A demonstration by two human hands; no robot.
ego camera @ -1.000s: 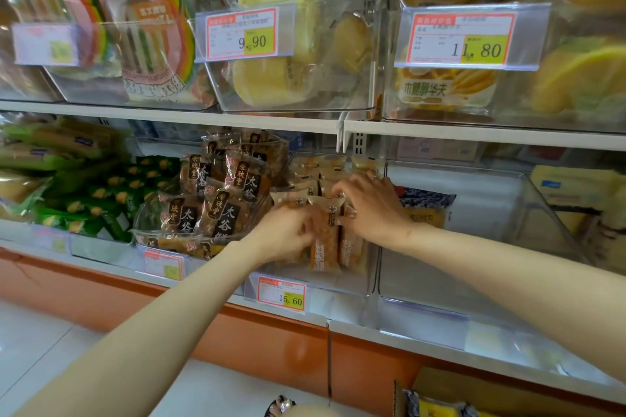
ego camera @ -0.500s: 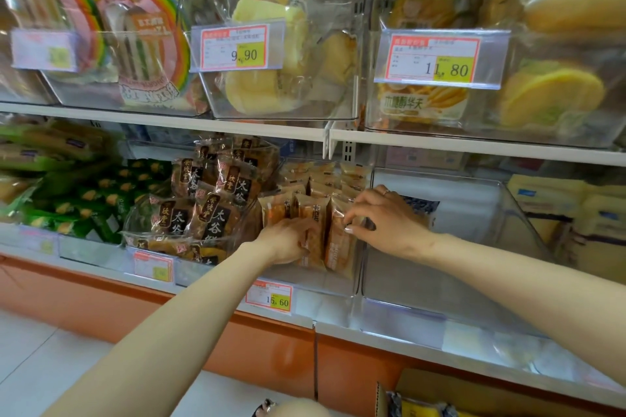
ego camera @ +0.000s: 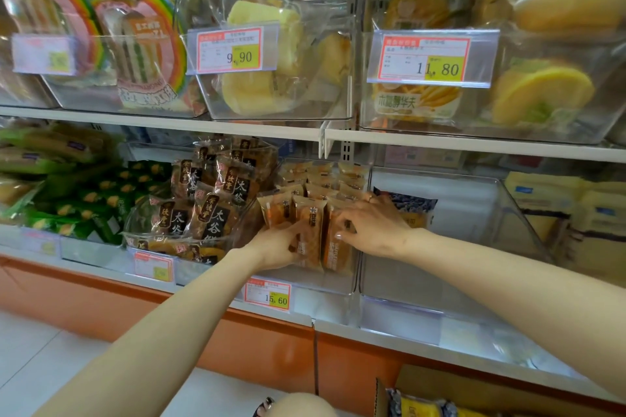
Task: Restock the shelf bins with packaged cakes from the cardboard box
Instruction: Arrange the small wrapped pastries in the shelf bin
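Between the two hands: the front row of cakes [ego camera: 310, 223] in orange wrappers, standing upright at the front of a clear bin [ego camera: 325, 284] on the lower shelf. More rows of the same packs sit behind, past the fingertips.

Left hand [ego camera: 276, 247] reaches in from lower left. Its fingers are curled round the left front packs, thumb on the front face of the middle one, so it's gripping.

Right hand [ego camera: 372, 225] comes in from the right, fingers bent, tips pinching the rightmost front pack. Ring [ego camera: 370, 198] on one finger. Hands are near each other, not touching.

- Just below left hand: price tag [ego camera: 268, 296] on the shelf edge, reads 15.60.
- Left of left hand: dark packs [ego camera: 210, 210] heaped in the neighbouring bin, then green packs [ego camera: 78, 210] further out.
- Behind right hand: blue pack [ego camera: 411, 205] at the back of the next bin [ego camera: 474, 200].
- Under the right forearm, at the bottom edge of view: box [ego camera: 491, 386], open, with yellow packs [ego camera: 416, 406] showing inside.
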